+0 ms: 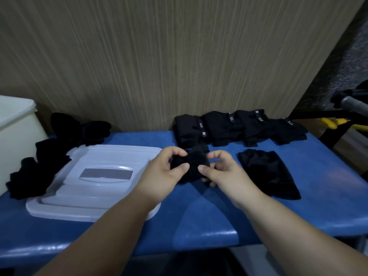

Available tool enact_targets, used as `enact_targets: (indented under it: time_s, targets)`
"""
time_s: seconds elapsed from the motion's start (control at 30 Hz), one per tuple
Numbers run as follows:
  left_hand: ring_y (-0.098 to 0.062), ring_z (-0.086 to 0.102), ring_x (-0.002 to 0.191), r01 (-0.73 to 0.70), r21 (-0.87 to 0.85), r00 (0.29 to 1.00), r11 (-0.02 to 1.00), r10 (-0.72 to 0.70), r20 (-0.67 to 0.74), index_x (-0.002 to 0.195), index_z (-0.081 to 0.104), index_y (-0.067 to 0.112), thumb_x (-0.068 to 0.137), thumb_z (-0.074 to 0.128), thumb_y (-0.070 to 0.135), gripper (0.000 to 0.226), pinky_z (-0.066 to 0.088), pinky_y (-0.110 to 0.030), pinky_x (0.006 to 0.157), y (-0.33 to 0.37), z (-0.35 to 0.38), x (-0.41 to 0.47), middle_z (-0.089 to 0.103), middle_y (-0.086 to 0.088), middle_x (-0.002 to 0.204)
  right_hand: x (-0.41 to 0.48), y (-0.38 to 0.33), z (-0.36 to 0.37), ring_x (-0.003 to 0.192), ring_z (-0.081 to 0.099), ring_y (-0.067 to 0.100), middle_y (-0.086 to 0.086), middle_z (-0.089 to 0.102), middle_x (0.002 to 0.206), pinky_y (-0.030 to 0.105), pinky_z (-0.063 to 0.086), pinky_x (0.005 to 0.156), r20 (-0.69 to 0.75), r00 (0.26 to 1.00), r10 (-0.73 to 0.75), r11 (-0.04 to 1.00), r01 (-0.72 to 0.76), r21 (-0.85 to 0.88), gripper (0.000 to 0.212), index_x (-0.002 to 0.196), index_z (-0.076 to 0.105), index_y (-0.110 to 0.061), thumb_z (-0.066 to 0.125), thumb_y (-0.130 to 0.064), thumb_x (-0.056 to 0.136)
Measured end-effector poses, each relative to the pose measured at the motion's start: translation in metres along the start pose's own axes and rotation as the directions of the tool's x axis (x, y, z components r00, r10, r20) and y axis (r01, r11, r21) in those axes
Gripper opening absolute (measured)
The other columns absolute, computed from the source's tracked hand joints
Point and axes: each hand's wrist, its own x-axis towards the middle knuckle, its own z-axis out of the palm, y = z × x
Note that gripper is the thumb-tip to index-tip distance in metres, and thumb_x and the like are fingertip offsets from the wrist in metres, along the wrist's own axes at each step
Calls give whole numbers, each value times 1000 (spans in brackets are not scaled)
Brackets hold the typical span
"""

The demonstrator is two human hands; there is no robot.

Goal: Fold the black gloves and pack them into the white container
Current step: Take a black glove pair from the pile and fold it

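Black fabric glove: bunched, over middle of blue counter, held between both hands. Left hand: thumb and curled fingers pinch glove's 9 o'clock end. Right hand: thumb and curled fingers pinch its 3 o'clock end. White plastic container: far 9 o'clock edge, inside hidden. Flat white rectangular lid: 8 o'clock, under left forearm. Loose heap of black gloves: 10 o'clock, between container and lid. Row of folded black gloves: 1 o'clock, against wall. Single flat black glove: 3 o'clock, near right hand.
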Motion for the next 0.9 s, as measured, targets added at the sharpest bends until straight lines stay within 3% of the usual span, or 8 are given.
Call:
enact_targets:
  time_s: [0.13, 0.2, 0.4, 0.5, 0.6, 0.7, 0.77, 0.9]
  targets:
    - [-29, 70, 85, 34, 103, 992, 994, -45, 114, 103, 59, 40, 87, 48, -3, 48, 52, -46, 92, 5, 4, -3, 71, -1, 76, -2, -2, -18, 58, 48, 6, -2, 54, 66, 17, 38, 55, -37, 998, -52, 998, 53, 17, 20, 99, 55, -16, 68, -8, 86]
    - [-29, 69, 82, -21, 212, 987, 977, -13, 158, 108, 57, 43, 84, 50, -2, 51, 54, -46, 87, 6, 6, -4, 71, -4, 79, -3, -2, -24, 58, 50, 6, -1, 56, 68, 18, 39, 57, -32, 998, -56, 998, 57, 23, 16, 97, 57, -14, 68, -10, 86]
    - [-38, 60, 75, -111, 208, 993, 972, 101, 58, 94, 59, 42, 87, 62, 12, 31, 50, -50, 78, 4, 16, -3, 64, -17, 76, -6, -4, -33, 68, 59, 16, -3, 59, 76, 27, 47, 62, -161, 982, -102, 990, 117, 84, 14, 97, 55, -22, 66, -20, 88]
    - [-26, 63, 74, -107, 159, 993, 982, 112, -22, 86, 64, 44, 86, 67, 16, 29, 51, -44, 79, 5, 17, -3, 67, -2, 74, -11, -3, -40, 85, 57, 9, -7, 58, 95, 21, 47, 76, -261, 921, -288, 945, 230, -233, 16, 92, 55, -30, 69, -26, 85]
    - [-2, 57, 72, -137, 165, 986, 977, 151, -76, 80, 69, 38, 82, 72, 17, 21, 45, -23, 72, 3, 16, -1, 61, 13, 75, -16, -3, -39, 84, 55, 4, -8, 58, 91, 12, 42, 72, -169, 889, -425, 846, 324, -425, 18, 85, 58, -31, 72, -19, 84]
    - [6, 56, 82, -190, 200, 974, 961, 209, -83, 81, 71, 33, 79, 76, 11, 22, 41, -6, 73, 3, 17, 1, 58, 16, 94, -19, -1, -33, 84, 59, 5, -3, 62, 96, 11, 42, 72, -56, 931, -361, 880, 320, -351, 22, 96, 62, -30, 71, -14, 84]
    - [8, 57, 82, -189, 157, 977, 969, 202, -69, 85, 73, 27, 80, 74, 7, 21, 42, -6, 73, 2, 17, 0, 60, 16, 100, -18, -2, -33, 84, 60, 5, -1, 62, 102, 11, 43, 73, -28, 945, -325, 911, 305, -279, 29, 101, 61, -31, 70, -9, 85]
    - [4, 56, 67, -134, 157, 990, 979, 139, -25, 86, 74, 31, 84, 70, 12, 20, 39, -5, 64, 3, 17, -2, 62, 26, 78, -21, -5, -36, 87, 63, 5, 0, 64, 102, 16, 49, 76, 68, 961, -268, 940, 277, -201, 25, 95, 67, -25, 73, -5, 81]
